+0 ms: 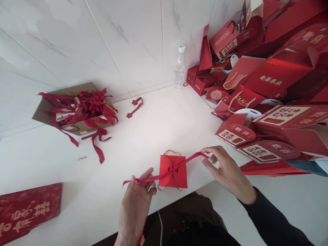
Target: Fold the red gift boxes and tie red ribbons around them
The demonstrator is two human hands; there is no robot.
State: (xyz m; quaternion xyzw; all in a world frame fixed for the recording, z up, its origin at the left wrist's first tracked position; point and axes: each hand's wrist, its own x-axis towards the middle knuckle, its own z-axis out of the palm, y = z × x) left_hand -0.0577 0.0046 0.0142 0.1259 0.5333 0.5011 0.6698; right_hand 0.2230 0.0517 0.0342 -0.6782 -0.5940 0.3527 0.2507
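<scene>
A small red gift box (166,162) sits near the front edge of the white table, its curved flaps folded together on top. Gold cord handles (172,151) show at its far and near sides. A dark red ribbon (156,178) runs across the top and is knotted at the middle. My left hand (137,201), left of the box, pinches one ribbon end between thumb and fingers. To the right of the box, my right hand (225,167) pinches the other end. The ribbon is stretched out between both hands.
A cardboard box (46,107) full of red ribbons stands at the back left, some hanging out. Many red gift boxes (276,78) are heaped on the right. A clear plastic bottle (179,70) stands by the wall. A red printed box (30,212) lies at left.
</scene>
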